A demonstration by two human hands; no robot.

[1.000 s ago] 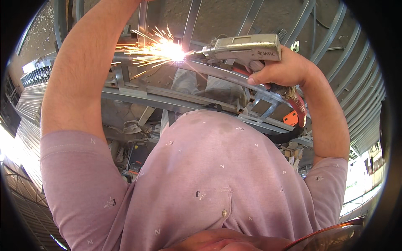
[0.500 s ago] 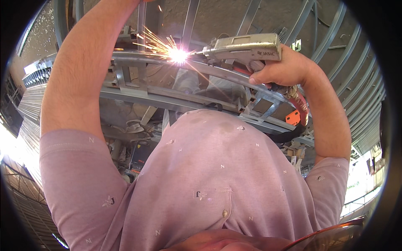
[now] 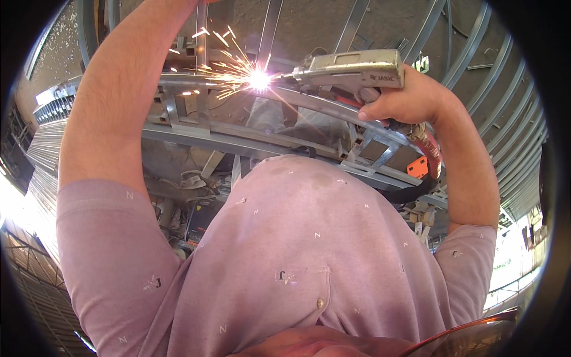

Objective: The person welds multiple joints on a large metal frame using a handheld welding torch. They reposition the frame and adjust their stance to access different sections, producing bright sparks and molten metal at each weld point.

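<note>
My right hand is wrapped round the grip of a pale metal handheld welding gun, which points left. At its nozzle burns a dazzling white-pink weld spot, throwing orange sparks left and upward. The spot lies on a curved steel tube of a welded frame, and glare hides the exact contact. A red cable sleeve hangs below the gun's handle. My left forearm reaches up past the frame's left part; only a sliver of my left hand shows at the top edge, its fingers cut off.
Long grey steel bars fan out across the ground beyond the frame. A straight steel rail crosses close to my body. An orange piece lies at the right, below the frame. Scrap and a dark box are at lower left.
The welding gun and my right hand have shifted slightly right, and the bright weld spot with them. The sparks spread wider and higher. My left arm is nearly unmoved.
</note>
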